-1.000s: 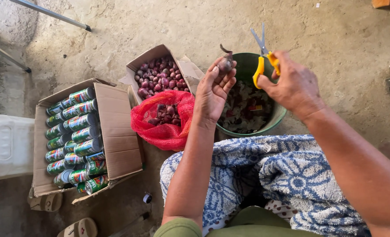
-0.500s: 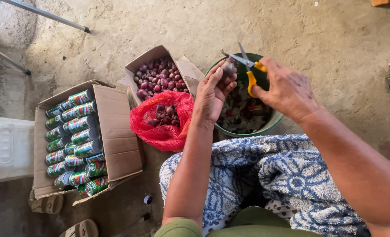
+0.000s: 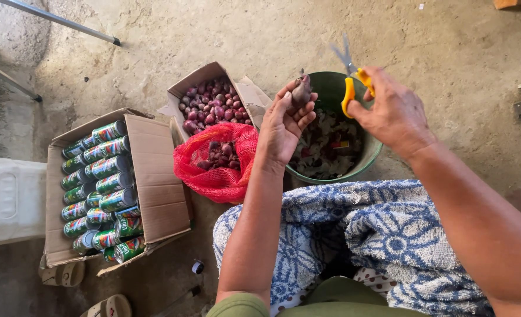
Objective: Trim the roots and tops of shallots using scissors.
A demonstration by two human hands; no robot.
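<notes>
Pinched between thumb and fingertips, a small dark shallot [image 3: 302, 92] sits in the left hand [image 3: 284, 126], raised above the near rim of the green bucket [image 3: 371, 154] at upper centre of the frame, probably so that whatever comes off it drops straight in with the papery skins and trimmings already lying there. Beside it, to the right, the right hand [image 3: 392, 111] is closed round the yellow handles of a pair of scissors [image 3: 348, 76]; their grey blades point up and away from the shallot, apart from it, and look nearly closed, though the blur makes that uncertain. Both forearms come in from the bottom of the frame over a blue and white patterned cloth [image 3: 384, 235] spread on the lap, likely there to keep scraps off the clothing

Left of the bucket, a red mesh sack [image 3: 213, 173] lies slumped open with a few shallots inside, within easy reach of the left hand. Just behind it, toward upper centre, an open brown carton [image 3: 216, 105] is heaped with more purple shallots. At centre left a larger cardboard box [image 3: 155, 176], flaps folded out, holds rows of cans [image 3: 99, 182] lying on their sides, their labels green with red and white bands. A white plastic container [image 3: 8, 199] sits at the left edge on the concrete floor [image 3: 448, 41]
</notes>
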